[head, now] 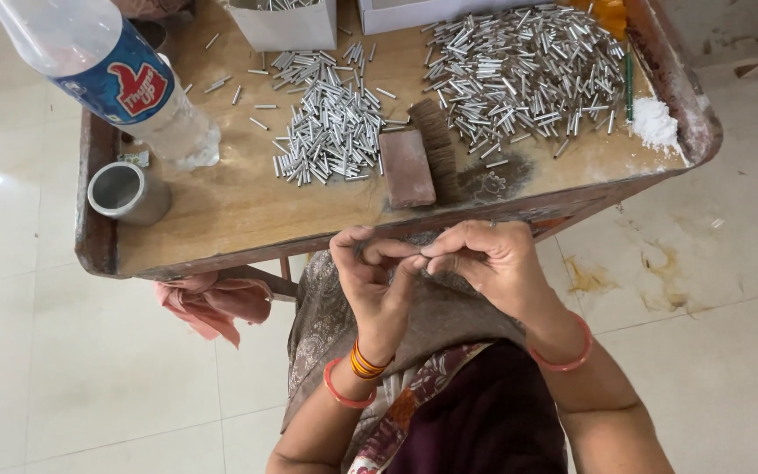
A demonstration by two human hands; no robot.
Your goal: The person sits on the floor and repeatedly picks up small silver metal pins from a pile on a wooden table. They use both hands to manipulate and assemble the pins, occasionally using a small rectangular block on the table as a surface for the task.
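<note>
Meeting fingertip to fingertip below the wooden table (247,219), the left hand (377,279) and right hand (489,259) pinch something too small to tell; two heaps of metal pins (331,127) (524,75), one brush (423,162), one bottle (111,75), one metal cup (126,191) lie above.

My left hand (377,279) wears orange and yellow bangles at the wrist (a red one lower down); my right hand (489,261) has one red bangle. Patterned brown scarf, dark maroon dress.
</note>
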